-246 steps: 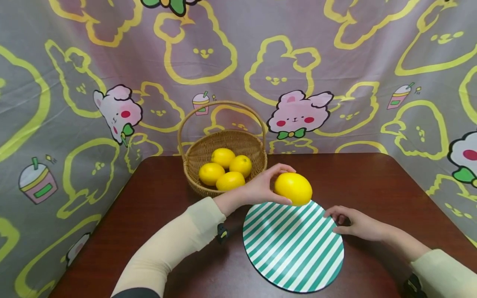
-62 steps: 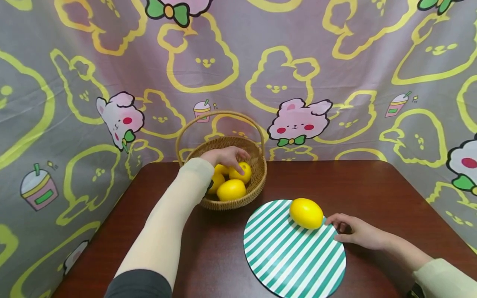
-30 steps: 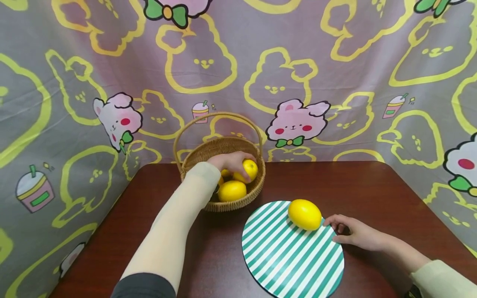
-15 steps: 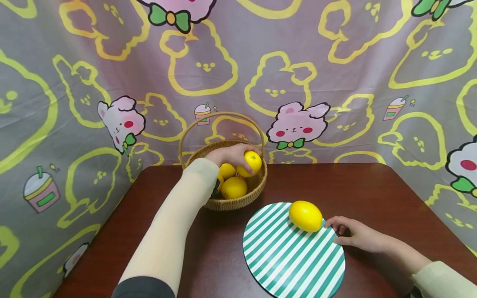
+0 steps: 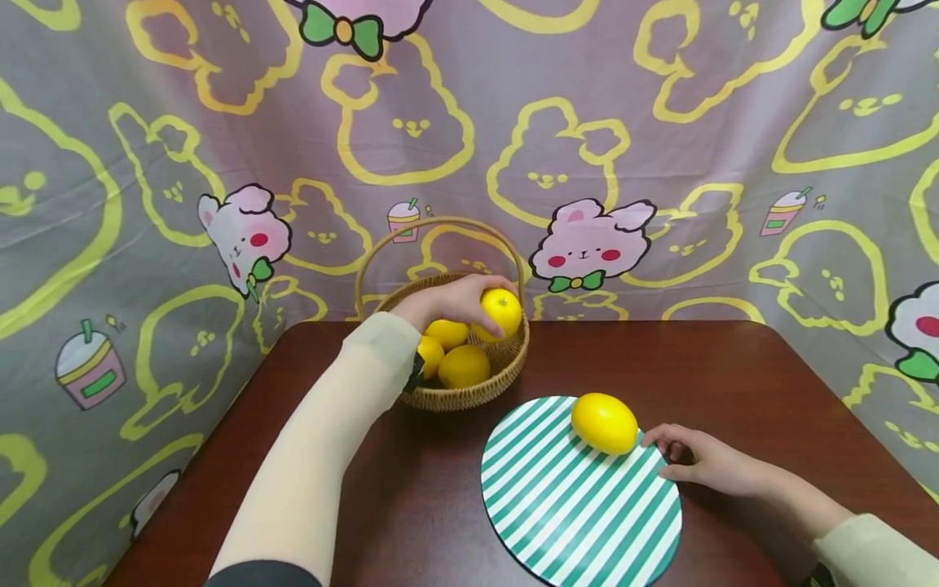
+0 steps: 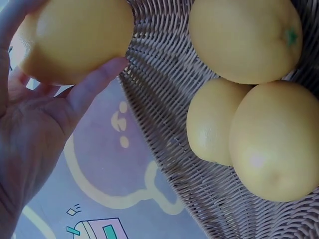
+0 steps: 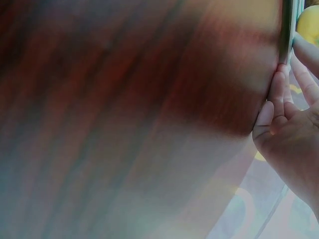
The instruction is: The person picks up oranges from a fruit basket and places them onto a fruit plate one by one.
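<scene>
In the head view, my left hand (image 5: 458, 300) grips a yellow lemon (image 5: 503, 313) over the right side of the wicker basket (image 5: 458, 399). The left wrist view shows thumb and fingers wrapped about this held lemon (image 6: 75, 40). Below it in the basket lie three more lemons (image 5: 465, 368), partly overlapped by the arm. Another lemon (image 5: 605, 423) rests on the far part of a round green-and-white striped mat (image 5: 579, 505). My right hand (image 5: 704, 461) is loosely bent at the mat's right edge, thumb and fingertips touching it.
All of this stands on a dark reddish-brown table (image 5: 411, 522). The basket's tall arched handle (image 5: 440, 222) rises behind the left hand. A cartoon-printed curtain (image 5: 660, 98) hangs close around the back and sides.
Earlier, my left hand put one lemon onto the mat, then reached back into the basket. Since then it has taken hold of another lemon and lifted it slightly. My right hand stays in place.
</scene>
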A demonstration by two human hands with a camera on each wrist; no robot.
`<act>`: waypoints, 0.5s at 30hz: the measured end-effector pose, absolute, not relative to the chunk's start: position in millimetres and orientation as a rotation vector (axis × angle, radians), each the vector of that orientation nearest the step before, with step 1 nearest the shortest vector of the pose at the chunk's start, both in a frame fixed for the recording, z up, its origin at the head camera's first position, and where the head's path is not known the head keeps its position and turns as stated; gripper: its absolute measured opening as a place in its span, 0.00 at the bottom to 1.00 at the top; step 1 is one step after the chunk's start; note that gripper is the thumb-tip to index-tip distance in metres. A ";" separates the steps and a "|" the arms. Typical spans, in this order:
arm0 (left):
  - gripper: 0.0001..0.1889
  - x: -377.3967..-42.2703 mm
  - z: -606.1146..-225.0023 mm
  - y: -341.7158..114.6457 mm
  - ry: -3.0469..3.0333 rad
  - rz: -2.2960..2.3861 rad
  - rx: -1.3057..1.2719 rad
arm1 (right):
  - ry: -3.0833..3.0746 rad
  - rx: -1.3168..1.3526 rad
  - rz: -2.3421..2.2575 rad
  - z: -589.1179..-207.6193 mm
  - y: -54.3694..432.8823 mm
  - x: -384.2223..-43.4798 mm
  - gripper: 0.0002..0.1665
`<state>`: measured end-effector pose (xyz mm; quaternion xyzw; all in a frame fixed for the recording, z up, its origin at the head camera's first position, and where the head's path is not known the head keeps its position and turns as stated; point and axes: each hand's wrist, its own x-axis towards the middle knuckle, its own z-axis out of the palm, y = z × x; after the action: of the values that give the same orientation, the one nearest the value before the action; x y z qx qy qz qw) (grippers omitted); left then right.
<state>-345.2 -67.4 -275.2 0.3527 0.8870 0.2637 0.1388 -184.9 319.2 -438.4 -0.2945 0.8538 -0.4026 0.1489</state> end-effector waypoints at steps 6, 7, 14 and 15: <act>0.35 -335.5 -275.9 -67.2 2.540 0.824 1.080 | 2.433 -0.835 -1.162 -437.6 321.3 -185.2 0.22; 0.35 -333.2 -276.1 -67.7 2.528 0.844 1.095 | 2.435 -0.831 -1.159 -437.7 321.9 -185.5 0.22; 0.33 -314.8 -278.0 -72.7 2.469 0.993 1.185 | 2.443 -0.814 -1.148 -438.2 322.0 -187.4 0.21; 0.33 -312.3 -278.3 -73.2 2.463 1.013 1.199 | 2.443 -0.820 -1.150 -438.5 321.7 -187.2 0.21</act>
<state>-312.3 -73.2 -278.3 0.4080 0.8381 0.3448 0.1104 -187.2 321.7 -438.5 -0.2869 0.8547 -0.4024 0.1589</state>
